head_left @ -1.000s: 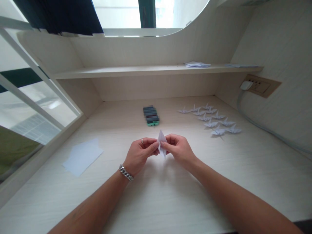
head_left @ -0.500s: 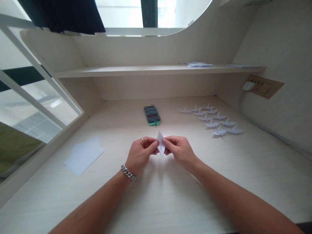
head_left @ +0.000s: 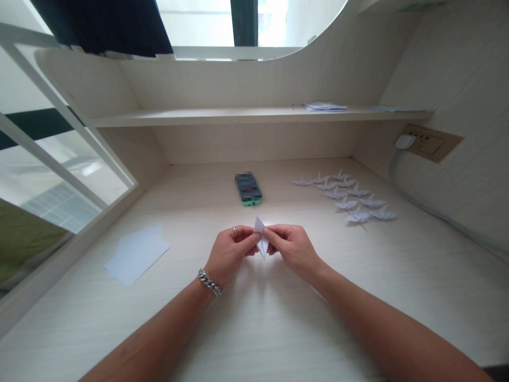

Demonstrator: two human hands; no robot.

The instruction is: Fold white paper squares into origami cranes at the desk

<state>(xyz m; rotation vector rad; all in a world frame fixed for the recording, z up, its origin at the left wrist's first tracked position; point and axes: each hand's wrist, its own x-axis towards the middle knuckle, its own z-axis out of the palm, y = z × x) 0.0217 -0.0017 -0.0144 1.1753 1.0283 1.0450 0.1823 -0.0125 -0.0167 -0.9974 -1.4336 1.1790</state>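
Observation:
A small folded piece of white paper with pointed ends is held just above the pale wooden desk. My left hand, with a ring and a chain bracelet, pinches its left side. My right hand pinches its right side. Both hands have their fingers closed on the paper, and their fingertips meet at its middle.
Several folded white paper cranes lie in rows at the right back of the desk. A phone lies behind my hands. Flat sheets of white paper rest at the left. A shelf carries more papers; a wall socket has a cable.
The folded paper sits slightly lower and shows less of itself between my fingers than a second ago. My hands have stayed in nearly the same place.

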